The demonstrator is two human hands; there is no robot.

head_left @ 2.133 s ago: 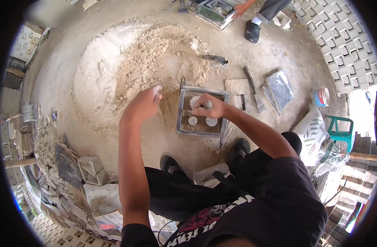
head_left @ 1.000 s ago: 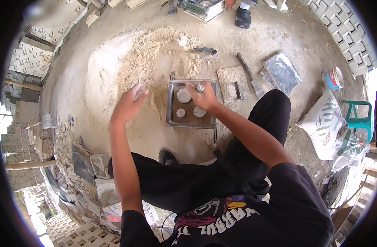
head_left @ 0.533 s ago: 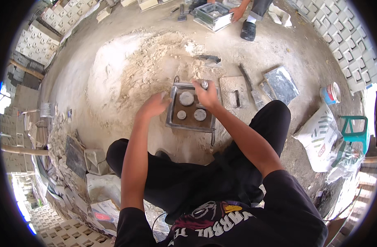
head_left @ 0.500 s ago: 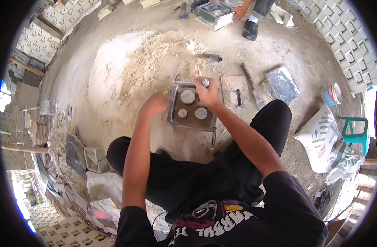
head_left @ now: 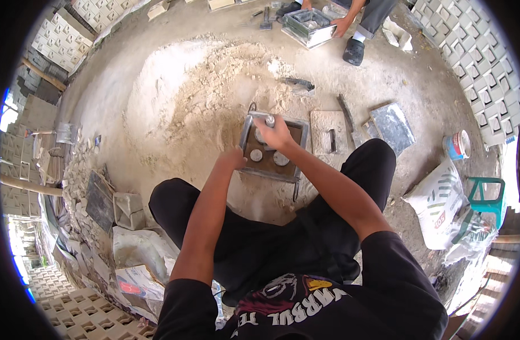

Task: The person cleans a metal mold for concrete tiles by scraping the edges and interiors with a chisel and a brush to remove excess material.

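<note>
Gripping a tool (head_left: 269, 120), the right hand (head_left: 277, 135) is over the square box (head_left: 269, 175) at the picture's centre, where pale discs (head_left: 256, 155) sit in brown fill (head_left: 267, 163). At the box's left rim is the left hand (head_left: 233, 158); whether it holds anything, I cannot tell. Powder (head_left: 178, 76) spreads across the upper left, and a board (head_left: 322, 127) lies just right of the box.

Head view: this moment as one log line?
left hand: at left rim of square frame | right hand: closed on tool handle, over frame | pale discs: inside frame | powder heap: beyond frame
</note>
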